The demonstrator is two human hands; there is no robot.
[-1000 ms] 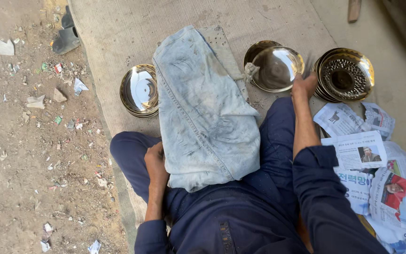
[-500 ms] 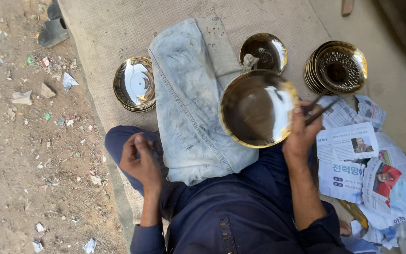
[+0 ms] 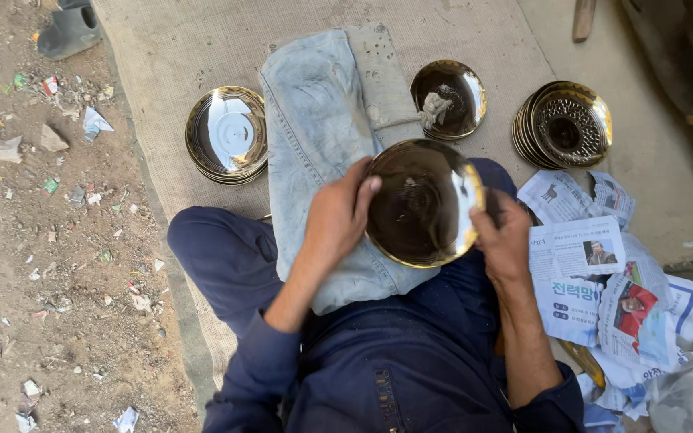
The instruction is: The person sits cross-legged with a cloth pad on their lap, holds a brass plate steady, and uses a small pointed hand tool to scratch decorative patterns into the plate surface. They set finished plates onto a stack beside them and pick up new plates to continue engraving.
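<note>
Gripped brass plate (image 3: 423, 204) by both rims, left hand (image 3: 337, 216) and right hand (image 3: 505, 240), apparently over denim cloth (image 3: 322, 136).

Brass plate (image 3: 423, 204): one in hand. Around it: two plate stacks (image 3: 226, 135) (image 3: 563, 124), one dish (image 3: 448, 98), one denim cloth (image 3: 322, 136).

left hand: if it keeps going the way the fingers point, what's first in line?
The left hand points up and right, its fingers already on the rim of the brass plate held between both hands, so the plate comes first. Beyond it lies the small dish with a rag, though depth is unclear.
</note>
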